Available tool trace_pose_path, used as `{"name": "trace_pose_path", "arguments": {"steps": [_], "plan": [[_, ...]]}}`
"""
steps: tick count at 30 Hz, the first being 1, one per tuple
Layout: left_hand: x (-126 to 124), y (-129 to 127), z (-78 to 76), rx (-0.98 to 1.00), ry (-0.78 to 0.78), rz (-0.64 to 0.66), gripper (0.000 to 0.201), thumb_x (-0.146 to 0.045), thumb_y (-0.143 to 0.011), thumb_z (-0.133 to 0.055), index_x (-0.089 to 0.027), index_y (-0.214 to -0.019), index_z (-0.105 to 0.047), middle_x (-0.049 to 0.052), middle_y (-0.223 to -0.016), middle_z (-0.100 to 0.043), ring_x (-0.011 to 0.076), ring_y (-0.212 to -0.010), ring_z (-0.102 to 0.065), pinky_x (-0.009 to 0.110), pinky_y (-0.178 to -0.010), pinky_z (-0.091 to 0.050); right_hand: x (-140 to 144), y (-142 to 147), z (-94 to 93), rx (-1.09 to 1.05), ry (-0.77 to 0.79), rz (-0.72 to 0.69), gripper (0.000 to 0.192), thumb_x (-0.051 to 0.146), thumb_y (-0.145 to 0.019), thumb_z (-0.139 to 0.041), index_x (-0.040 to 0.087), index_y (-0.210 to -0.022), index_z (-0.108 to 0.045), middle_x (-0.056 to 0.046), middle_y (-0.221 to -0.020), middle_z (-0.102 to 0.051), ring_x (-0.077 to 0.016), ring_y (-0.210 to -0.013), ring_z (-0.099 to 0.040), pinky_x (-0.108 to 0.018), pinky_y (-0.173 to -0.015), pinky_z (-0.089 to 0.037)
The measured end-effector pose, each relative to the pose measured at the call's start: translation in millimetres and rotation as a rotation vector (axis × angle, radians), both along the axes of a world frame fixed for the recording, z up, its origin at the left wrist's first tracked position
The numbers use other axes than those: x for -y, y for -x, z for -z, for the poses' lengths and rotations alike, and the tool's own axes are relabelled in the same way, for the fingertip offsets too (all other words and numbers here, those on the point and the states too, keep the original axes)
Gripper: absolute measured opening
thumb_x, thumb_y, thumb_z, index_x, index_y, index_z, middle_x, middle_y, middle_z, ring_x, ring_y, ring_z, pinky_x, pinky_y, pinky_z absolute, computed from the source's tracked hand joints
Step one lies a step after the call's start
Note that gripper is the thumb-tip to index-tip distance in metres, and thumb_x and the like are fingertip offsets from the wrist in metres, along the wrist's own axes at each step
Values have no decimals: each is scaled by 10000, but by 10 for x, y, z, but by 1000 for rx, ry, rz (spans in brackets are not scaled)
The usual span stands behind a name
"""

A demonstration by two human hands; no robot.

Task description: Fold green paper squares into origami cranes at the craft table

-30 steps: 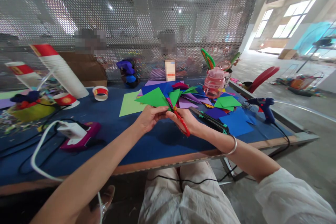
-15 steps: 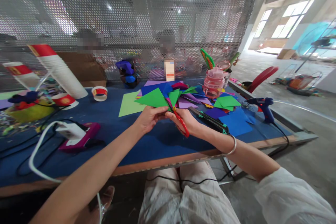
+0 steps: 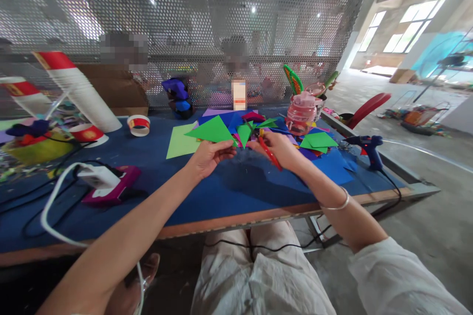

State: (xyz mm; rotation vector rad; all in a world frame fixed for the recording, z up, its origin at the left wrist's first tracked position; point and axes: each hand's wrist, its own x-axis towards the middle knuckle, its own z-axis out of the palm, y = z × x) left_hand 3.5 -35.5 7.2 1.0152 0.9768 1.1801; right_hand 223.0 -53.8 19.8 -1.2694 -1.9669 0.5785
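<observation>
Left of the tall stack of paper cups [image 3: 88,103], my landmark, a second stack [image 3: 27,96] leans, and in front of that sits a yellow bowl [image 3: 40,153] holding something dark blue [image 3: 26,128] and something red. The tall stack itself is many cups nested together, white with a red band, tilted. Just to its right stands a loose cup [image 3: 137,122], its inside showing white.

Farther right of the stack, my left hand [image 3: 210,157] pinches the near corner of a green sheet [image 3: 212,130] between thumb and fingers, with hardly any gap. The sheet is smooth, bright and pointed. Right of it, a smaller green triangle [image 3: 244,133] points down towards me; whether I hold it I cannot tell. My right hand [image 3: 283,148] comes next, fingers curled round the red handles of the scissors [image 3: 271,154], dark blades beside the triangle; how far they are spread is unclear. Farthest right of the stack is a see-through pink jar [image 3: 299,118], contents too indistinct to name.
</observation>
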Motion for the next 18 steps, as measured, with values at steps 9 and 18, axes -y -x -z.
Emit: {"name": "trace_pose_path", "arguments": {"steps": [9,18], "plan": [[14,-67,-21,-22,58,19,106,-123,-711,-826,-97,-646,-747,81,-646,-737,151,-597,-695,239,-608,-565,314,-1397,133,600,-62,641,338,350,-864,-660,203,-1168,-671,-70,-844,-766,-279,-817,-713,-313,-647,-433],[33,-71,-103,-52,44,-48,152,-91,-817,-753,-91,-668,-721,45,-618,-718,120,-548,-663,204,-539,-520,526,-1545,498,553,-368,629,310,305,-974,-497,148,-1126,-717,-205,-1134,-699,-346,-1075,-662,-516,-932,-540]]}}
